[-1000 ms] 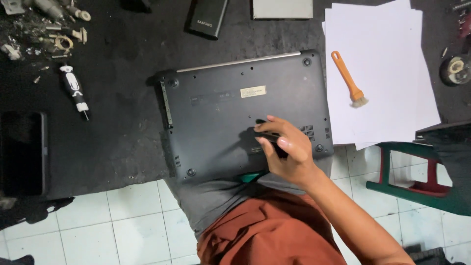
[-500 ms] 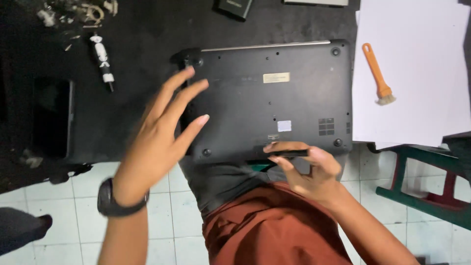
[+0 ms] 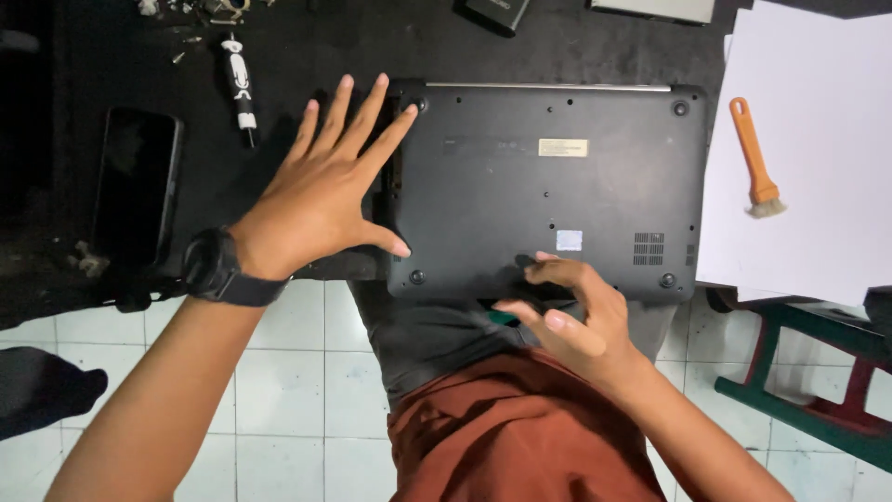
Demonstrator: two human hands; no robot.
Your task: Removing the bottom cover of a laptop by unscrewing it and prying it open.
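Observation:
A black laptop (image 3: 557, 186) lies upside down on the black table (image 3: 307, 37), its near edge overhanging my lap. My left hand (image 3: 316, 195), with a black watch (image 3: 218, 270) on the wrist, is spread flat over the laptop's left edge; the thumb touches the base near the front left corner. My right hand (image 3: 571, 311) pinches the laptop's near edge, fingers on top and thumb underneath. Whether it also holds a small tool is unclear.
A black-and-white screwdriver (image 3: 240, 84) and a dark phone (image 3: 135, 186) lie left of the laptop. On the right, white paper sheets (image 3: 818, 93) carry an orange-handled brush (image 3: 754, 158). A green stool (image 3: 818, 372) stands on the white tiled floor at lower right.
My left hand came into view and settled spread over the laptop's left edge. My right hand slid from the laptop's base down to its near edge.

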